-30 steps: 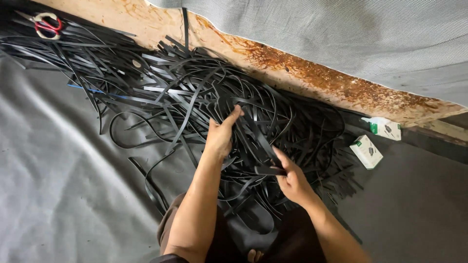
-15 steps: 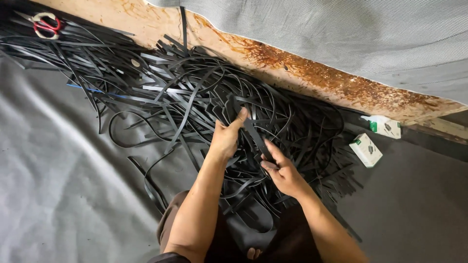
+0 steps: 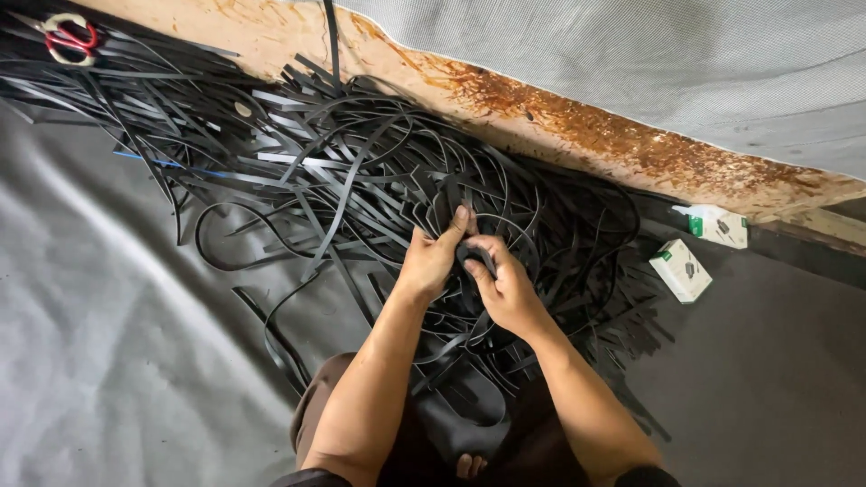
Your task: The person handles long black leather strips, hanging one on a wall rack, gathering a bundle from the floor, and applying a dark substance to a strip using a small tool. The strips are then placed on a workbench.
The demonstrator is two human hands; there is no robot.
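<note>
Both hands now converged at pile centre – earlier apart. Left hand [image 3: 433, 260] and right hand [image 3: 505, 287] pinch same black strip [image 3: 475, 257] between fingertips, lifted clear of tangled strip heap [image 3: 343, 180] on grey sheet [image 3: 108, 343] – close grip suits separating one piece

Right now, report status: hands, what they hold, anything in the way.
Left hand and right hand together, pinching one black strip. Tangled strip pile all around. Scissors far left, two small boxes right, clear of hands.

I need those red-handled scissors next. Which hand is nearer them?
Left. The left hand lies on the strip pile, nearer the scissors at far upper left; the right hand lies beyond it.
</note>
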